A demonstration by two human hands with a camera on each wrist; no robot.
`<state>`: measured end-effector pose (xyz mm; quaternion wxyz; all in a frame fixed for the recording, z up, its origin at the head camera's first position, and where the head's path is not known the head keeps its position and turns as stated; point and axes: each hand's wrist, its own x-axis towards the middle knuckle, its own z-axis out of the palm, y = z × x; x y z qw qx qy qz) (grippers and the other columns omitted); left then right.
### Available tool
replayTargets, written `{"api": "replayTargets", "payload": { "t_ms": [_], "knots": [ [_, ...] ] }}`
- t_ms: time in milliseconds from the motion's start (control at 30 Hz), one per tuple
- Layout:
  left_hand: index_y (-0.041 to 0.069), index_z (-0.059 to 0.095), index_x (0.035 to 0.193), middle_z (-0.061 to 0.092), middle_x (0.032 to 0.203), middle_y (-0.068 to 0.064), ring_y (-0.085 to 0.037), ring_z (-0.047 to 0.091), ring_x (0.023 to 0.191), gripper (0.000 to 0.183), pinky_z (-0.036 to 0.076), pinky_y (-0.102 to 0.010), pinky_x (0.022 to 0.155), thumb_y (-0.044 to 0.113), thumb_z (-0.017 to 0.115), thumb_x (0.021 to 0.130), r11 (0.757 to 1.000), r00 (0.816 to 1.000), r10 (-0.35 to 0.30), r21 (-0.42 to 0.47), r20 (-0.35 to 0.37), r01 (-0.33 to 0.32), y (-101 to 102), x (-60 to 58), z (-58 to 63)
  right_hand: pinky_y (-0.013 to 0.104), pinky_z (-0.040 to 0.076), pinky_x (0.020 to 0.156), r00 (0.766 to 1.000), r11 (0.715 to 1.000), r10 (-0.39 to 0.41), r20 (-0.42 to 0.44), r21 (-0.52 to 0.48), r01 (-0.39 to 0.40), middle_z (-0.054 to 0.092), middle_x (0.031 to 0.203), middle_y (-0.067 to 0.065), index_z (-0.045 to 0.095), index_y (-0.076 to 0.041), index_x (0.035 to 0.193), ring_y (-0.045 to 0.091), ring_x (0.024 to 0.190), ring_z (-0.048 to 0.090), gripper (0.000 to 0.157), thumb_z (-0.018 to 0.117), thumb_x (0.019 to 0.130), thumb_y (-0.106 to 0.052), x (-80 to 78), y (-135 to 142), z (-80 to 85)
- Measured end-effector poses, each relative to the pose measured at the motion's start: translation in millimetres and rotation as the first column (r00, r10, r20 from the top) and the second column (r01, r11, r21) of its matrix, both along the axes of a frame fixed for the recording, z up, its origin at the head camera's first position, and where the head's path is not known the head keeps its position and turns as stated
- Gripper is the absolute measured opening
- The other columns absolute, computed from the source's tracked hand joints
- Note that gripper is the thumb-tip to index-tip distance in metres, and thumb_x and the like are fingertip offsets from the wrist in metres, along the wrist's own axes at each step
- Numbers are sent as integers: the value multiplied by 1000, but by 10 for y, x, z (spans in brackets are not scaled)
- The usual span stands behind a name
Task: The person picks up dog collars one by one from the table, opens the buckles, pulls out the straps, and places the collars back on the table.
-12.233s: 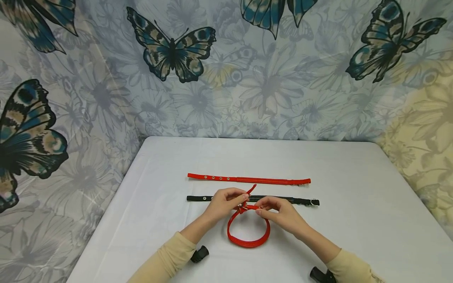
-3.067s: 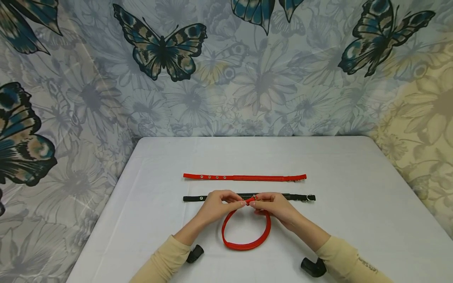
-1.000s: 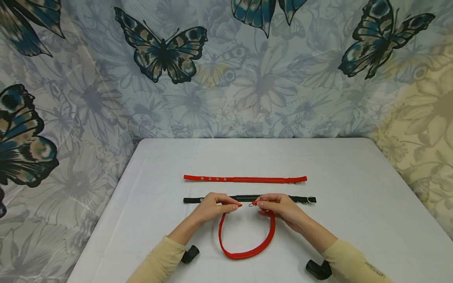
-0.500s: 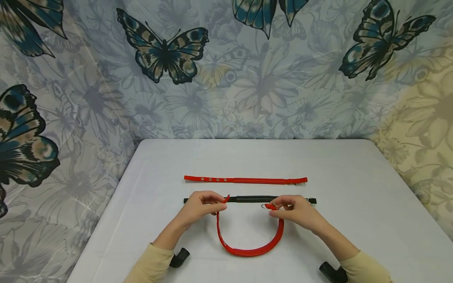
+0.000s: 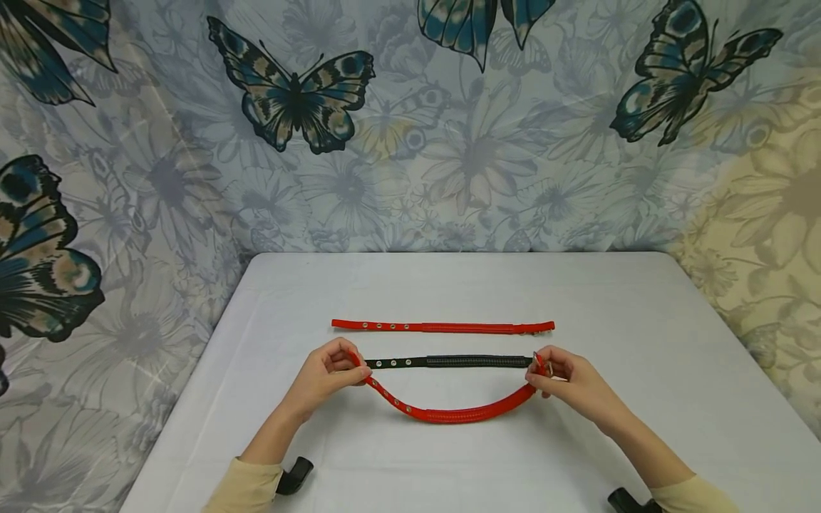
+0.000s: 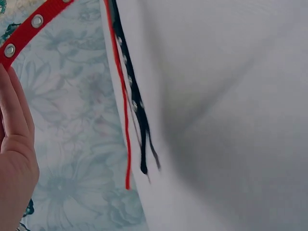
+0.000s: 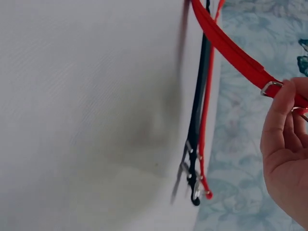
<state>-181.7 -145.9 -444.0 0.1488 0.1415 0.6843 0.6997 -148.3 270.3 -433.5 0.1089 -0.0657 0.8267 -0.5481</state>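
A red collar (image 5: 458, 415) hangs in a shallow curve between my two hands, unbuckled. My left hand (image 5: 328, 376) pinches its eyelet end between thumb and fingers; metal-rimmed holes (image 6: 37, 21) show along that part. At the other end my right hand (image 5: 574, 381) pinches the strap beside the metal buckle (image 7: 272, 88). Behind the held collar, a black collar (image 5: 477, 361) lies straight on the table, both its ends covered by my hands in the head view. Farther back a second red collar (image 5: 468, 328) lies parallel to it.
All of this is over a white-covered table (image 5: 410, 470). Behind it hangs a cloth backdrop (image 5: 410, 199) with butterflies and flowers. Black wrist devices (image 5: 295, 476) sit at both sleeves.
Earlier the red collar was a closed, buckled loop in my hands. Its strap end came out of the buckle, and my hands have since spread apart, stretching it into a wide curve.
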Motion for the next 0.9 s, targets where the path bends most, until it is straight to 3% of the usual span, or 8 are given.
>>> {"api": "replayTargets", "payload": {
  "t_ms": [133, 267, 400, 467, 600, 733, 900],
  "knots": [
    [-5, 52, 97, 62, 92, -15, -22, 68, 87, 27, 57, -45, 78, 6, 74, 86, 999, 1000, 2, -47, 18, -1, -97, 28, -48, 36, 57, 67, 998, 999, 25, -53, 38, -23, 62, 97, 16, 55, -3, 98, 24, 83, 62, 17, 69, 91, -11, 30, 111, -75],
    [4, 59, 95, 67, 93, -11, -24, 67, 93, 22, 54, -34, 80, 13, 77, 85, 980, 1000, 25, -199, -18, -28, -181, 86, -77, 31, 56, 66, 988, 988, 53, -143, 150, -31, 64, 94, 8, 54, -9, 90, 17, 84, 62, 17, 70, 88, -4, 75, 214, -161],
    [15, 67, 93, 70, 90, -1, -19, 67, 88, 16, 51, -31, 79, 17, 79, 83, 937, 992, -5, -347, -127, -40, -250, 120, -140, 25, 53, 67, 970, 962, 58, -238, 272, 9, 64, 89, -4, 52, -16, 84, 9, 83, 59, 24, 74, 85, -5, 122, 291, -230],
    [14, 69, 95, 70, 91, 0, -15, 66, 84, 16, 54, -29, 78, 16, 79, 83, 920, 983, -41, -391, -179, -33, -269, 124, -181, 24, 52, 67, 965, 953, 55, -257, 302, 26, 63, 87, -7, 55, -17, 84, 6, 81, 57, 23, 76, 84, -7, 142, 326, -257],
    [9, 72, 100, 69, 95, -1, -9, 63, 83, 19, 56, -26, 73, 11, 79, 82, 879, 946, -121, -475, -300, -38, -265, 125, -235, 22, 52, 64, 969, 930, 33, -244, 362, 59, 61, 82, -10, 63, -19, 87, 5, 76, 53, 19, 78, 82, -9, 173, 369, -299],
    [10, 74, 98, 67, 93, 3, -8, 60, 83, 18, 53, -26, 74, 8, 79, 81, 795, 887, -209, -600, -412, -91, -229, 134, -258, 21, 48, 62, 970, 888, 33, -242, 453, 83, 62, 82, -14, 69, -21, 88, 6, 75, 52, 18, 80, 79, -10, 197, 377, -315],
    [17, 76, 87, 63, 83, 15, -3, 57, 77, 11, 51, -26, 71, 10, 80, 80, 629, 840, -308, -758, -446, -172, -190, 168, -258, 30, 50, 68, 958, 792, 55, -282, 597, 130, 64, 87, -11, 72, -24, 83, 14, 85, 54, 19, 82, 75, -11, 237, 343, -290]
  ]
}}
